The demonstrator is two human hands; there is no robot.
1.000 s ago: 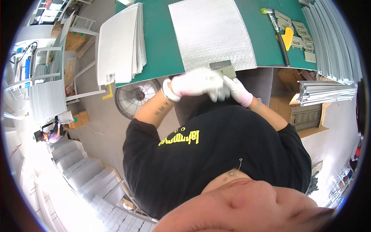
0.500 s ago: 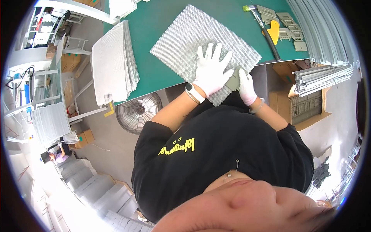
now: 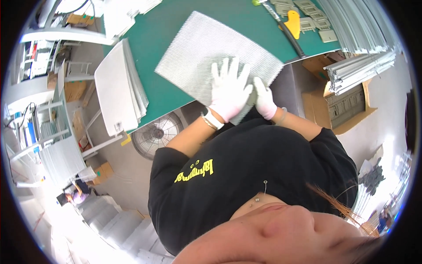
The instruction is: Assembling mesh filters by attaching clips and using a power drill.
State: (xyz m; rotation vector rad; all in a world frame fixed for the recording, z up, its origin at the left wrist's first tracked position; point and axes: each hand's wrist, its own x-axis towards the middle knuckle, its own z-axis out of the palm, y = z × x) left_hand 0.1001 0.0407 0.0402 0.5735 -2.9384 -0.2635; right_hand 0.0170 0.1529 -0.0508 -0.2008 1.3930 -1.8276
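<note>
A silver metal mesh sheet [image 3: 189,48] lies at an angle on the green table [image 3: 169,90], its near corner reaching past the edge toward my body. My left hand [image 3: 231,90], in a white glove, presses flat on the sheet with its fingers spread. At the sheet's near right side, my gloved right hand [image 3: 265,101] is closed around a grey-green plastic corner piece [image 3: 252,100]. Most of that piece is hidden by my fingers. Its fit against the mesh edge cannot be made out.
A hammer [image 3: 286,31], a yellow flat tool [image 3: 292,24] and several plastic pieces [image 3: 309,9] lie at the far right. Long metal strips [image 3: 360,72] jut past the table's right edge above a cardboard box [image 3: 370,103]. Stacked mesh sheets [image 3: 115,86] overhang at left, near a floor fan [image 3: 158,133].
The whole view has shifted slightly. My right hand has turned and now covers most of the plastic piece, which showed plainly before. My left hand stays spread on the mesh.
</note>
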